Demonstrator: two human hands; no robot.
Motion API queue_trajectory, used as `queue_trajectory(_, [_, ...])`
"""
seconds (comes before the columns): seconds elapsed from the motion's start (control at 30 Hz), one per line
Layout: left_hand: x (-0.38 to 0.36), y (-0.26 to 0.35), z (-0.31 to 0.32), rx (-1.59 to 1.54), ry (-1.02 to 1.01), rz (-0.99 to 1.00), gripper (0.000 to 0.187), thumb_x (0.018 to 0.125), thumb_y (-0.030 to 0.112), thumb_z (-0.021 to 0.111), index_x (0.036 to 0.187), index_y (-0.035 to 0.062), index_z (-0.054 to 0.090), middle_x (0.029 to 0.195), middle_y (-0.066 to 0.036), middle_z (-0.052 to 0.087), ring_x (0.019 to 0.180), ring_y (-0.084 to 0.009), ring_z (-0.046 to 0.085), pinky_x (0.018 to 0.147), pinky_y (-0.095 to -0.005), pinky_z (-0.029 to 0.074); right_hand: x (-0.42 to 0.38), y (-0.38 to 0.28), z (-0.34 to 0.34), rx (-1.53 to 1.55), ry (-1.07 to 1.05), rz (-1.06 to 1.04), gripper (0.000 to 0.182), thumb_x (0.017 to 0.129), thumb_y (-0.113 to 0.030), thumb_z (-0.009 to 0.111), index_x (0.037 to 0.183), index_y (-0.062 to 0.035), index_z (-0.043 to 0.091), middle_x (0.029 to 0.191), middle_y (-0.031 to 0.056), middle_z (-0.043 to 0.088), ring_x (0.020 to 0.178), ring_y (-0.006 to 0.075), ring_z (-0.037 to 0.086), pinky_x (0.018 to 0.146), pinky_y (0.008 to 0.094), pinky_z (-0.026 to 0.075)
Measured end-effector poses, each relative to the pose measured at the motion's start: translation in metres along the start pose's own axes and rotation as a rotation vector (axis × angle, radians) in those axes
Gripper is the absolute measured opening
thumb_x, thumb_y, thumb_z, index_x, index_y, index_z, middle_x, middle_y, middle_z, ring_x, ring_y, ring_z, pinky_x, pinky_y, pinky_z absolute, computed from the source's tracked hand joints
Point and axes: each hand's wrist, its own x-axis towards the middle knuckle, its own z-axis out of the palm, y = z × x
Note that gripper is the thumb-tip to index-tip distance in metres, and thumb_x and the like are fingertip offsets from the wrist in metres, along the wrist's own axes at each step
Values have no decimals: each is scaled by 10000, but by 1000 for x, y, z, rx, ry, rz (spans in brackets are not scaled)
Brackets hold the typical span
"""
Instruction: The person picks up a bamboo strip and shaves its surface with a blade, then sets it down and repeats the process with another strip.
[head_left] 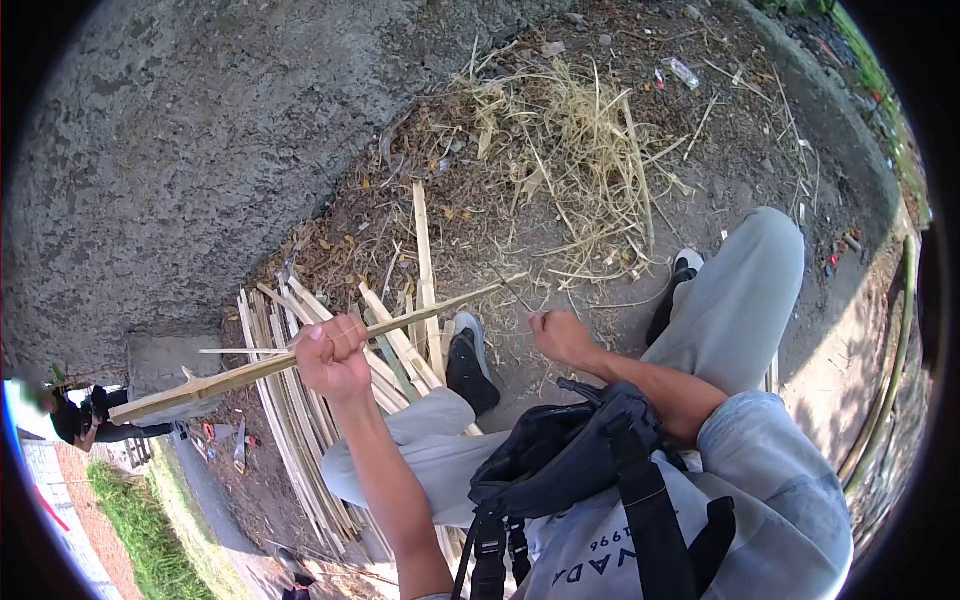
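Shavings (pixel 590 130) lie on the ground (pixel 735 190) ahead — bamboo strips (pixel 292 430) lie nearer, to the left, beside the left shoe (pixel 470 365) — and a handsaw (pixel 240 448) lies farther left.

Can't really make out the thin dark thing (pixel 515 290) at the right hand (pixel 563 338): too small, maybe a blade, and the fingers hide its near end. Left hand (pixel 335 360) covers a bit of the stick (pixel 235 378). Some strips (pixel 285 420) vanish behind the left leg (pixel 415 450). The other person's (pixel 72 418) head is just a blur, and something dark (pixel 297 592) gets cut off at the bottom edge.
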Motion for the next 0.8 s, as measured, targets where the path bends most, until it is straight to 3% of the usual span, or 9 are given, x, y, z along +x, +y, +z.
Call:
queue_trajectory(0.07, [-1, 1, 2, 19, -30, 4, 438, 893, 168, 444, 538, 172, 186, 432, 1, 189, 419, -126, 163, 462, -324, 222, -6, -4, -10, -27, -32, -1, 494, 969, -423, 470, 845, 17, 657, 720, 282, 640, 761, 475, 644, 758, 531, 515])
queue_trajectory(0.17, [1, 0, 0, 10, 57, -7, 439, 874, 144, 433, 517, 146, 176, 423, -12, 192, 416, -139, 173, 466, -335, 234, -31, -50, -19, 48, -57, -202, 493, 966, -415, 470, 845, 24, 661, 729, 291, 639, 757, 484, 642, 750, 542, 514])
queue_trajectory(0.27, [1, -1, -7, 6, 87, -5, 434, 874, 153, 433, 522, 152, 180, 430, -10, 183, 421, -139, 158, 466, -334, 222, -31, -46, -15, 115, -44, -334, 504, 971, -413, 464, 828, 27, 662, 734, 292, 641, 745, 491, 639, 737, 547, 514])
queue_trajectory(0.37, [1, -1, -10, 1, 93, -6, 431, 878, 155, 428, 524, 159, 181, 431, -7, 179, 423, -135, 149, 466, -331, 215, -8, 5, 16, -27, 71, -112, 481, 984, -397, 466, 855, 19, 672, 696, 252, 644, 710, 451, 642, 677, 521, 510])
queue_trajectory(0.47, [4, 2, -8, 18, 120, -4, 437, 889, 163, 423, 524, 161, 183, 431, -3, 179, 424, -134, 146, 466, -327, 218, 7, 38, 9, -198, -63, 100, 478, 983, -410, 468, 890, 12, 673, 716, 257, 647, 719, 463, 638, 691, 523, 509])
queue_trajectory(0.67, [10, -2, -1, 120, 331, 0, 476, 941, 211, 403, 516, 161, 196, 440, -1, 175, 429, -131, 152, 479, -322, 240, -35, -58, -19, 58, -57, -254, 531, 981, -421, 445, 814, 22, 685, 759, 280, 659, 745, 485, 647, 734, 548, 522])
queue_trajectory(0.77, [8, -3, -4, 101, 297, 4, 476, 935, 203, 411, 518, 163, 186, 444, -2, 177, 429, -130, 152, 478, -323, 237, -28, -35, -8, 11, 25, -215, 520, 984, -425, 437, 843, 12, 681, 746, 281, 654, 737, 480, 648, 748, 550, 520])
queue_trajectory(0.8, [7, -3, -4, 92, 294, 3, 476, 933, 200, 415, 519, 164, 183, 444, -2, 175, 429, -131, 153, 478, -323, 235, -16, -10, -1, -39, -2, -116, 513, 986, -425, 434, 858, 8, 676, 741, 278, 653, 737, 481, 646, 749, 552, 517])
